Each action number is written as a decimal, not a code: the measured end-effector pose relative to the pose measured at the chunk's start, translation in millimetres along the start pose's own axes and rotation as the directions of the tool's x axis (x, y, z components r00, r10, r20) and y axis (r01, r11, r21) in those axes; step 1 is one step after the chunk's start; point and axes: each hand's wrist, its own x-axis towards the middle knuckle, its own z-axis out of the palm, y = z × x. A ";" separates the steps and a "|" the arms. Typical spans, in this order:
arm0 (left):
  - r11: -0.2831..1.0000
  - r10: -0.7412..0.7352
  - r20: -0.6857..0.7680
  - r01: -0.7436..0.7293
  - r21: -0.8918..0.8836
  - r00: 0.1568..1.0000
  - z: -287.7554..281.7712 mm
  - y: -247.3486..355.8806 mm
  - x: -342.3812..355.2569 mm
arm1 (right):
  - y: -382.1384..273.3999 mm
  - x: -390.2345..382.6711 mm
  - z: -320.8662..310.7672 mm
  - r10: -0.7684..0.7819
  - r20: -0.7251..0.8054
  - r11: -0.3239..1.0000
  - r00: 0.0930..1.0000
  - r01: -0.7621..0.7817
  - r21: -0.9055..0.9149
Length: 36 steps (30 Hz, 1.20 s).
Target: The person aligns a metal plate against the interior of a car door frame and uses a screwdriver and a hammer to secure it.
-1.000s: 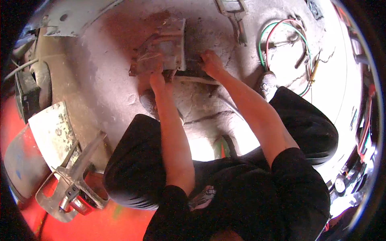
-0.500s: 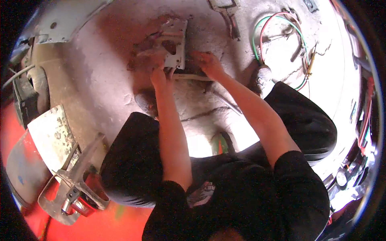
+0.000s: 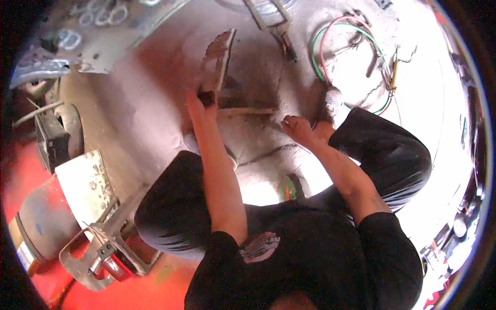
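Note:
My left hand (image 3: 200,106) is closed around the near end of a bent sheet-metal panel (image 3: 221,59), which is tilted up on its edge above the floor. The panel has a rough upper edge and a cut-out near my grip. My right hand (image 3: 299,129) is apart from it, lower and to the right, with its fingers curled in beside my shoe. What those fingers grip, if anything, is hidden. A thin flat strip (image 3: 248,110) lies on the concrete between my hands.
Red and green hoses with a brass torch (image 3: 394,77) lie at the right. A metal frame piece (image 3: 271,20) is at the far side. To the left are a large metal panel (image 3: 98,57), a clamp-like metal tool (image 3: 106,250) and a pale peeling sheet (image 3: 87,183).
My left hand has tilted the panel up onto its edge. My right hand has left the panel's side, moved back toward me, and its fingers have curled where a rod lay.

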 end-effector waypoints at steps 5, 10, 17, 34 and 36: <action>0.952 -0.188 0.205 0.230 -0.204 0.961 31.2 17.9 -38.1 | -88.2 68.3 -53.9 0.057 -0.068 0.977 0.996 -0.041 0.207; 0.920 -0.301 0.277 0.354 -0.167 0.913 60.9 24.3 -83.6 | -162.8 92.8 -101.6 -0.140 -0.235 0.798 0.962 0.251 0.548; 0.889 -0.373 0.378 0.443 -0.117 0.848 80.1 24.1 -142.1 | -229.4 56.9 -162.5 0.012 -0.009 0.217 1.000 0.007 0.976; 0.974 -0.179 0.390 0.106 0.202 0.903 106.5 24.6 -235.3 | -262.8 31.4 -189.6 0.070 -0.206 -0.055 0.976 0.210 0.976; 0.949 -0.200 0.480 0.047 0.311 0.854 103.4 22.1 -232.9 | -265.5 31.0 -195.9 0.118 -0.226 -0.009 0.967 0.228 0.974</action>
